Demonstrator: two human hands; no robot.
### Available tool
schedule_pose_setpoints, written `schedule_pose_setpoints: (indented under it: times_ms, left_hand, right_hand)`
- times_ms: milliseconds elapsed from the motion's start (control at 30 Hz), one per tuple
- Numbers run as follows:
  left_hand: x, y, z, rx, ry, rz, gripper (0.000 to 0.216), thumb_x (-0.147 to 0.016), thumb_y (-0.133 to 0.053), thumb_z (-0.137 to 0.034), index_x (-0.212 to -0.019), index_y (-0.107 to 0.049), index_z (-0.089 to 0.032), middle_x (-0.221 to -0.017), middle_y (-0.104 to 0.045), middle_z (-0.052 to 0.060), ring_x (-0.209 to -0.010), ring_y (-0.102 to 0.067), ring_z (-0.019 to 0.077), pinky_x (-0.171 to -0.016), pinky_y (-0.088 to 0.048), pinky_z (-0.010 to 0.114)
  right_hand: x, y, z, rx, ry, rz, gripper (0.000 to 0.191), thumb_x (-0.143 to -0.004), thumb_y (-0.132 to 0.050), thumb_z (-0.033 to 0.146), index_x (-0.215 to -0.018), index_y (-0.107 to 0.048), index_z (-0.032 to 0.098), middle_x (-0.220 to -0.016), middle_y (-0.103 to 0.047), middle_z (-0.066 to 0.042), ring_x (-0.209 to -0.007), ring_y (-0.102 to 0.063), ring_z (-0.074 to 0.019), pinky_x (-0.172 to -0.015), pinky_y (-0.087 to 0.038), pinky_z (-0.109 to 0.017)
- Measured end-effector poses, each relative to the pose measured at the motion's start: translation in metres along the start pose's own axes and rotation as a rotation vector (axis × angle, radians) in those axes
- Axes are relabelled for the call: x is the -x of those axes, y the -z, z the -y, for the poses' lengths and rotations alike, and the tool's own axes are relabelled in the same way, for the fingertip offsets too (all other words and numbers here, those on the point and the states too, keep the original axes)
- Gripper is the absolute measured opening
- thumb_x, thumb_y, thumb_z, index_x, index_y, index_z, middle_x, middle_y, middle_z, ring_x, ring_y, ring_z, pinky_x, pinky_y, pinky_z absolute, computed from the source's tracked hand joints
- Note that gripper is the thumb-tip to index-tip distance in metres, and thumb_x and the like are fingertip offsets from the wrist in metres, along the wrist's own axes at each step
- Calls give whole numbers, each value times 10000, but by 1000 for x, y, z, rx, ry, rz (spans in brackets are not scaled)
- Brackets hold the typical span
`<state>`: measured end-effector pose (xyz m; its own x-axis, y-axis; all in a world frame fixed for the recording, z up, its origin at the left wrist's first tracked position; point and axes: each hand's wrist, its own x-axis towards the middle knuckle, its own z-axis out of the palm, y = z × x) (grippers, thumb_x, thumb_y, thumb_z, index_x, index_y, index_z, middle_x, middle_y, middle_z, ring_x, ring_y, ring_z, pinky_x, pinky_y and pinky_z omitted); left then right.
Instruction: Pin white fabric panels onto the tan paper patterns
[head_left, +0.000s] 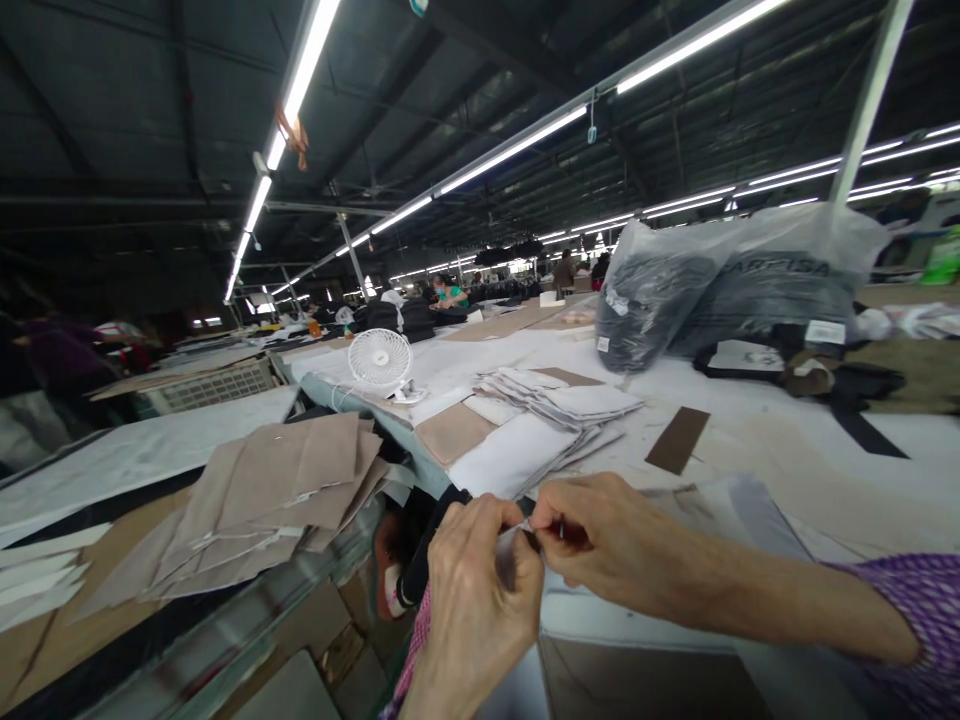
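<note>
My left hand and my right hand meet above the table's front edge, fingertips almost touching. Both pinch a small pale edge of what looks like a fabric piece; most of it is hidden by my fingers. Beneath my right forearm lie white and greyish-brown cloth panels. Just beyond my hands is a loose pile of white and beige fabric panels. A dark brown rectangular fabric strip lies to the right of that pile.
A small white fan stands on the table's left edge. Stacked beige fabric panels cover a lower surface at left. Clear plastic bags of dark goods sit at back right. Co-workers, one in a green top, are farther back.
</note>
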<state>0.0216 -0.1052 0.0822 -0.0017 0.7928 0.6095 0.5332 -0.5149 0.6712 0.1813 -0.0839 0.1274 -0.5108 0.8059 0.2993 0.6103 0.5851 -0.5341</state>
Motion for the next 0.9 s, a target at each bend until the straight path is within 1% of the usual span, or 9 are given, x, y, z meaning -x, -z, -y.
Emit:
schedule_pose_setpoints:
  times_ms: [133, 200, 267, 433, 500, 600, 700, 800, 900]
  left_hand:
    - [1, 0, 3, 624, 430, 136, 139, -725, -606, -301, -702, -579, -166, -566, -495, -30, -495, -389, 100, -497, -264, 223]
    - [1, 3, 5, 877, 529, 191, 230, -700, -636, -374, -726, -594, -150, -581, -505, -22, -499, -387, 94, -496, -278, 217]
    - [0, 7, 8, 960, 538, 208, 320, -700, -647, -454, -750, -611, -139, -590, -512, -11, -521, -402, 101, -512, -300, 219]
    - [-6, 10, 12, 593, 423, 263, 329, -678, -743, -436, -737, -637, -130, -643, -556, 4, -590, -427, 107, -551, -324, 205]
    - [-6, 9, 14, 477, 427, 313, 317, -692, -735, -435, -720, -664, -128, -657, -580, 17, -621, -458, 122, -569, -349, 208]
    - [-3, 8, 22, 411, 466, 343, 356, -689, -725, -489, -700, -690, -135, -662, -610, 25, -634, -490, 137, -561, -368, 204]
    - [0, 11, 28, 387, 514, 333, 384, -671, -724, -532, -714, -704, -152, -629, -599, 10, -593, -476, 125, -532, -372, 192]
    - [1, 14, 20, 330, 492, 429, 407, -689, -693, -566, -746, -721, -163, -645, -621, 27, -580, -488, 137, -518, -393, 203]
    - [0, 13, -2, 318, 390, 422, 394, -698, -683, -555, -708, -735, -164, -672, -650, 50, -586, -512, 154, -513, -411, 213]
  right_hand:
    - [-9, 7, -3, -566, -172, 288, 60, -683, -501, 158, -732, -528, 180, -475, -592, 49, -451, -545, -99, -473, -409, -184]
    - [-12, 8, -4, -654, -209, 343, 58, -671, -522, 172, -728, -516, 179, -446, -573, 65, -415, -518, -84, -461, -413, -178]
    - [-14, 7, -6, -654, -233, 350, 55, -669, -526, 166, -722, -516, 176, -432, -563, 72, -397, -506, -76, -449, -411, -171]
    - [-13, 0, -17, -592, -218, 323, 32, -730, -551, 166, -760, -560, 158, -480, -590, 59, -446, -561, -83, -457, -436, -164]
    - [-15, 2, -20, -652, -227, 379, 45, -770, -561, 176, -778, -585, 139, -549, -624, 36, -505, -610, -87, -507, -478, -170]
    - [-20, 19, -22, -839, -250, 683, 132, -843, -560, 217, -852, -624, 101, -650, -663, -3, -600, -671, -100, -639, -546, -210]
    - [-22, 44, -17, -858, -281, 908, 222, -907, -533, 281, -955, -635, 91, -643, -669, -2, -574, -675, -110, -610, -555, -215]
    - [-16, 60, -4, -801, -300, 875, 257, -929, -508, 309, -954, -650, 96, -665, -669, 1, -527, -656, -102, -534, -536, -197]
    - [-3, 69, 9, -719, -304, 765, 235, -930, -499, 277, -910, -659, 106, -727, -676, -1, -465, -606, -60, -465, -487, -156]
